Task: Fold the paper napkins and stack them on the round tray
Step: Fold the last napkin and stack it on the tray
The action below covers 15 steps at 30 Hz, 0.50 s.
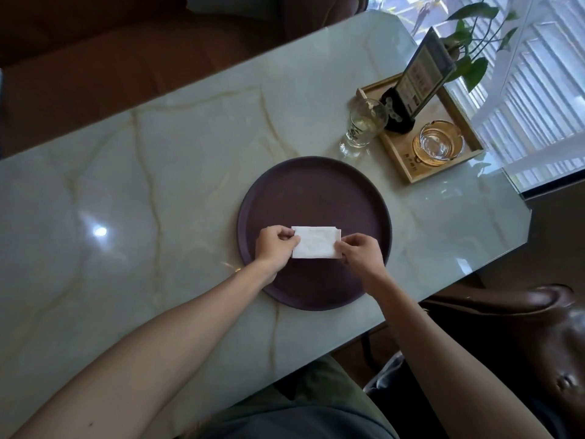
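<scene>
A white folded paper napkin (316,243) is held over the near half of a dark purple round tray (313,191) on the marble table. My left hand (274,245) pinches the napkin's left edge between thumb and curled fingers. My right hand (359,253) pinches its right edge in the same way. Layered edges show at the napkin's top right corner. Whether the napkin touches the tray I cannot tell.
Beyond the tray to the right stands a drinking glass (361,126). A wooden tray (443,153) holds a glass ashtray (438,143) and a sign stand (418,80). A plant (474,42) is behind it. A brown chair (522,337) is at right.
</scene>
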Tool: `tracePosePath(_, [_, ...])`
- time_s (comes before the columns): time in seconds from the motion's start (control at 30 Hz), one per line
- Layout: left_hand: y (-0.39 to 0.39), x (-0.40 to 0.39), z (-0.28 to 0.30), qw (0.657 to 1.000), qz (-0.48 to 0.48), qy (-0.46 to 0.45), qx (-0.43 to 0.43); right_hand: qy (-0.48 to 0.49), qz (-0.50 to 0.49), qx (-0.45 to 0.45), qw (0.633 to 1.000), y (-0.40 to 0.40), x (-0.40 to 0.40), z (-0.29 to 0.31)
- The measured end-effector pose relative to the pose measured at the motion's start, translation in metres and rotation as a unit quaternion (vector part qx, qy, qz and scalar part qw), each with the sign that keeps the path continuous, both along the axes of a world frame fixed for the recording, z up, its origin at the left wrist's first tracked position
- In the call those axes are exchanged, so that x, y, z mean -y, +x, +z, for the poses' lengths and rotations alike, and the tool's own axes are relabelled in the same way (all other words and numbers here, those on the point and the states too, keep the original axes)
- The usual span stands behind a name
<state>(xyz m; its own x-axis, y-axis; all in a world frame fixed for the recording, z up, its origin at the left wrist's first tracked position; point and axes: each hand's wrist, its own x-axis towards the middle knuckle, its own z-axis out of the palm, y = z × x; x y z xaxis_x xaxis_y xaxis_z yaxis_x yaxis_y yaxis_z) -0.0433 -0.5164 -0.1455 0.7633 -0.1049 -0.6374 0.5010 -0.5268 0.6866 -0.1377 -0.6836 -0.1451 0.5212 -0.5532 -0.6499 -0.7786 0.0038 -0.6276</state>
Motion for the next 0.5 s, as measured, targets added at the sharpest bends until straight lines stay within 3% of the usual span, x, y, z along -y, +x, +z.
tracePosePath(0.5, [0.001, 0.007, -0.013, 0.995, -0.021, 0.081, 0.048, -0.013, 0.041, -0.034, 0.998, 0.004, 0.006, -0.009])
